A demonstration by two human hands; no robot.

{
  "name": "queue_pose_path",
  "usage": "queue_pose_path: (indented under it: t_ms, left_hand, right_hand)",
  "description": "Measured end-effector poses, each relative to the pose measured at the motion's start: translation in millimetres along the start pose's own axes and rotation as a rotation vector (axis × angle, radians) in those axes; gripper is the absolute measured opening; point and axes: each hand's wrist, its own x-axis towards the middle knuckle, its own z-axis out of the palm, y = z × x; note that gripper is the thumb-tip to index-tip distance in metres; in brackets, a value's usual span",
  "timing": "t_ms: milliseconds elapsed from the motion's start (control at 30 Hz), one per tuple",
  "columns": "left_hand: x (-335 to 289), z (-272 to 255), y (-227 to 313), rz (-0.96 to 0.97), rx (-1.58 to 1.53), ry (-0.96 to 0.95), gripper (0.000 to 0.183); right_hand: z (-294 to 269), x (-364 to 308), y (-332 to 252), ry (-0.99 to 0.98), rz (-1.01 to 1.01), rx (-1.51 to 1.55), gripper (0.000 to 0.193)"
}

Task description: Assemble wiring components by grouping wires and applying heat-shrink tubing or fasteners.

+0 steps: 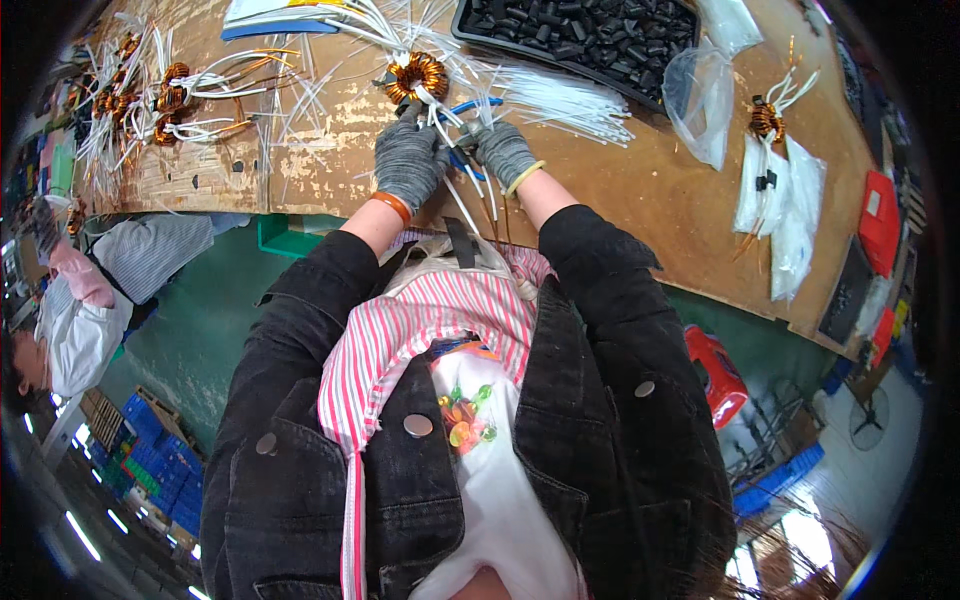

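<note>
A ring-shaped copper-wire coil with white sleeved leads lies at the far middle of the workbench. My left hand, in a grey knitted glove, is closed at its near side, fingertips on the coil and the base of its leads. My right hand, gloved alike, is closed just to the right, around what look like blue-handled pliers; their jaws are hidden among the leads. White leads with bare copper ends hang between my hands toward the bench's near edge.
Loose white cable ties lie right of my hands, below a black tray of small black parts. Several wired coils are heaped at left. Another coil and plastic bags lie at right. A person sits at far left.
</note>
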Motion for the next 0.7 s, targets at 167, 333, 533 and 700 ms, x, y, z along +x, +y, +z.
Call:
queue_pose_path:
  t_ms: [167, 333, 533, 700]
  left_hand:
    - [-6, -6, -5, 0.134, -0.084, 0.05, 0.018]
    - [-11, -6, -8, 0.173, -0.144, 0.091, 0.017]
    - [-14, -1, -10, 0.122, -0.188, 0.091, 0.02]
    - [-16, 2, -12, 0.095, -0.229, 0.083, 0.02]
  right_hand:
    - [-5, -2, -1, -0.029, -0.163, -0.124, 0.031]
    - [-17, -11, -16, -0.17, -0.109, -0.021, 0.028]
    - [-30, -3, -21, -0.015, -0.517, -0.137, 0.025]
    - [-27, -10, -43, 0.003, -0.396, -0.089, 0.024]
